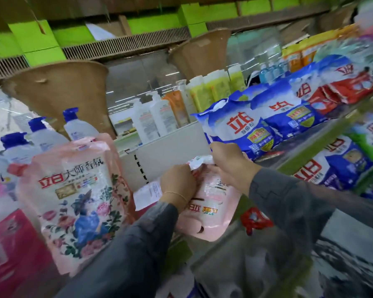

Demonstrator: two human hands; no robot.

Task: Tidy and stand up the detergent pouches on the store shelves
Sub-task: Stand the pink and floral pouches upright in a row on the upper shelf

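Between the floral pouch and the blue pouches, low on the shelf, a pale pink pouch lies tilted. Left hand and right hand each close a tight grip on its crumpled top edge, side by side.

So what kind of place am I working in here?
Most likely a supermarket's laundry and cleaning aisle. Both hands, left hand and right hand, grip a pink detergent pouch; blue detergent pouches fill the shelf beside it, with pump bottles lined up behind.
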